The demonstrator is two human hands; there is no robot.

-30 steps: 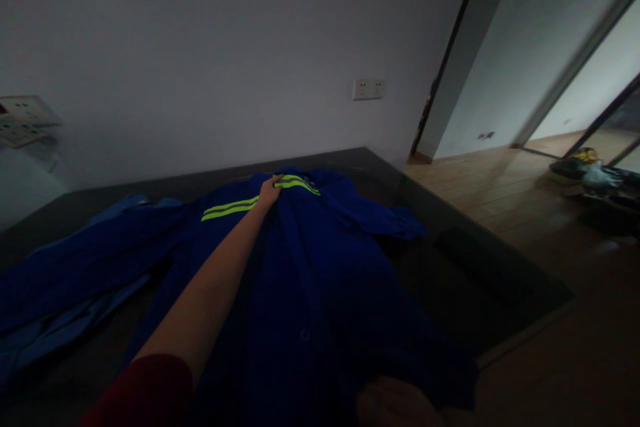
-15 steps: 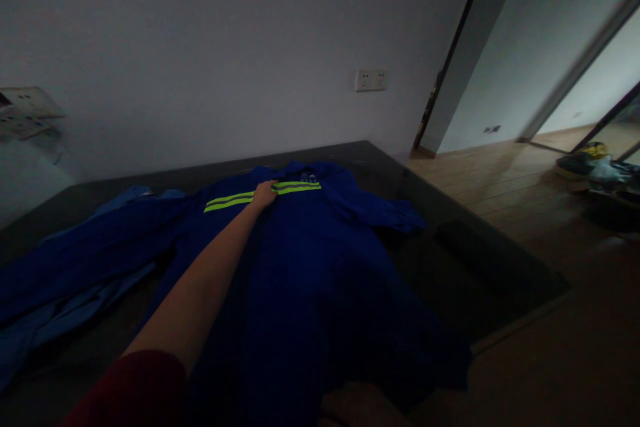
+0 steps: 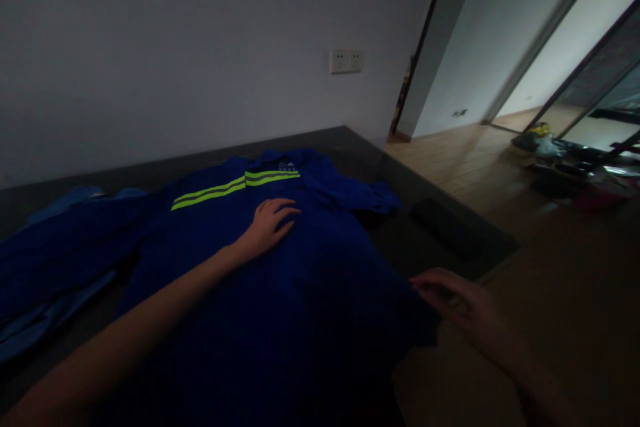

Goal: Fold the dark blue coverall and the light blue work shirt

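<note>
Nearest us, the lower part of a dark blue work jacket [image 3: 320,247] fades into shadow; the garment lies spread over the bench, its collar away from us and one lower corner reaching past the near edge. At that corner's side we have our right hand [image 3: 475,310], thumb and fingers curved toward each other with the tips at the cloth's edge; in this dimness we cannot tell whether they grip it. Our left hand [image 3: 269,223] rests palm down on the jacket's front, empty, its fingers loosely spread just below the chest stripes [image 3: 220,189], which are yellow-green. On our left, one long sleeve [image 3: 75,247] stretches across a paler blue garment [image 3: 23,330] that shows along both its sides. On our right, the other sleeve ends in a bunched cuff [image 3: 385,197], near a dark oblong object [image 3: 440,227] too dim for us to identify. Past the collar runs the far edge of the dark bench [image 3: 357,147], then a pale wall [image 3: 175,47] bearing a double power socket [image 3: 346,61]. Farther right, across the wood-plank floor [image 3: 445,153], we see a blurred heap of bags [image 3: 545,147].
</note>
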